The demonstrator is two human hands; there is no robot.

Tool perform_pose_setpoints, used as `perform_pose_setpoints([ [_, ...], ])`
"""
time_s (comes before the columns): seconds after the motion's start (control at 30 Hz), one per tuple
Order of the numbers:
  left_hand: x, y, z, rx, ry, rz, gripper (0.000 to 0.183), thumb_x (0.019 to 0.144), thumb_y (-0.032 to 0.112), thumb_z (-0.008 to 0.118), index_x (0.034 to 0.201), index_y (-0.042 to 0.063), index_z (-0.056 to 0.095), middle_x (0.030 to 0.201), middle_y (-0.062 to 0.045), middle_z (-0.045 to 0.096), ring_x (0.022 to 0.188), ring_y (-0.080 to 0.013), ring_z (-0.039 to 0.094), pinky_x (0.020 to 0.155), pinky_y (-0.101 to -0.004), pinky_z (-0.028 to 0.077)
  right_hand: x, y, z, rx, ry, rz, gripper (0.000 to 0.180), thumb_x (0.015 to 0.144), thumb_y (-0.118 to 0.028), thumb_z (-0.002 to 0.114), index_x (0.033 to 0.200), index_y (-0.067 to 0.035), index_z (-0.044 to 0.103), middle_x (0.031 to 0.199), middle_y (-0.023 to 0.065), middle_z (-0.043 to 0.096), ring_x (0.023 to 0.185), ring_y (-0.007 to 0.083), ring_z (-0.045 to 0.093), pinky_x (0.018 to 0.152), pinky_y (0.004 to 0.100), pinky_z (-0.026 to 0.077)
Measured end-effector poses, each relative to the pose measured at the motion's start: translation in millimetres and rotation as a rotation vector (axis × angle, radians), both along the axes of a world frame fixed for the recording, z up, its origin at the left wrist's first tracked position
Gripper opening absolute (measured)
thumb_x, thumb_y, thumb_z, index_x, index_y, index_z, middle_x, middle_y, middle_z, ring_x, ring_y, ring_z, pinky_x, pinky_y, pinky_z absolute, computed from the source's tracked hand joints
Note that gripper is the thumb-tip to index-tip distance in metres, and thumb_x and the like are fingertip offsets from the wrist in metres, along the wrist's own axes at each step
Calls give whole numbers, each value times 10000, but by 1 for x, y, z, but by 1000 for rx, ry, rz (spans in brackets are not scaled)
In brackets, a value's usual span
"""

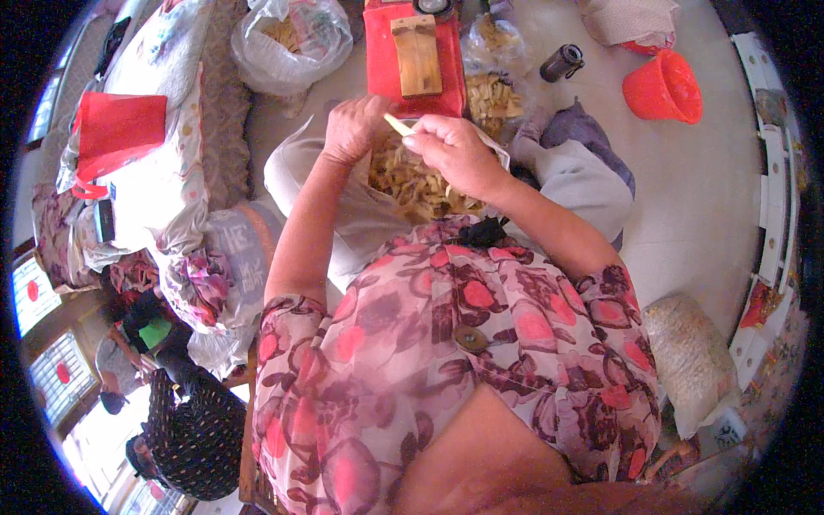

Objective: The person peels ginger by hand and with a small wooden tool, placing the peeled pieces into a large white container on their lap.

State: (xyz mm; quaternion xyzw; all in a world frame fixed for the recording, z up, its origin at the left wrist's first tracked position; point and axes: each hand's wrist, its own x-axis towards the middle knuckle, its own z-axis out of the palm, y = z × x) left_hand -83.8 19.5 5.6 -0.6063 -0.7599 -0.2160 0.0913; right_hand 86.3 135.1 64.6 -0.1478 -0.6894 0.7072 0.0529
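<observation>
My right hand [457,151] pinches a pale, slender strip [400,125] between thumb and fingers. The strip slants up and left, and its far end reaches the fingers of my left hand [351,125]. Those fingers are curled and partly blurred, so their hold on the strip is unclear. Below both hands, between my legs, a heap of yellowish-brown pieces [418,177] fills a container whose pale rim [502,154] shows at the right. Just beyond the hands, a wooden block with a crosspiece [418,61] rests on a bench covered in red [380,71].
A plastic bag [309,67] with similar pieces stands front left. More pieces [492,100] lie right of the bench, near a black flask [562,63] and a red bucket [663,87]. A filled sack [692,360] lies behind right; a person in dark dotted clothing [193,444] is behind left.
</observation>
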Motion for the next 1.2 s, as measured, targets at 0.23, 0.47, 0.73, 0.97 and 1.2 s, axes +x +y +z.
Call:
perform_pose_setpoints([
  [0.23,23,23,13,126,-1404,98,171,906,175,474,1047,82,503,705,18,492,584,-79,466,503,-215,393,-20,55,-31,331,-15,-278,233,793,-233,618,741,-6,623,553,42,550,522,89,487,487,282,397],
  [0.47,14,38,21,102,-1274,278,170,900,201,493,1006,74,533,702,30,504,587,-56,466,501,-205,399,-34,71,-44,341,11,-305,268,791,-259,614,729,2,617,556,77,559,511,121,498,502,307,402],
  [0.73,-10,55,6,56,-892,318,266,816,273,519,953,56,587,820,-170,629,766,-300,618,721,-366,467,-55,77,-36,423,10,-362,272,772,-273,610,715,-7,607,599,123,589,539,198,561,543,339,437],
  [0.97,16,36,23,-291,-512,479,272,837,291,465,952,77,587,835,-203,619,806,-375,588,732,-459,449,-38,69,-50,645,-227,-339,256,803,-288,548,768,-42,609,691,165,602,680,346,591,603,428,450],
  [1.2,69,-3,9,-147,-1516,183,381,897,381,431,1076,82,586,1036,-75,580,971,-199,527,837,-363,419,-14,24,-16,811,309,-310,135,811,-143,579,873,-24,586,800,129,585,776,297,560,681,352,442],
])
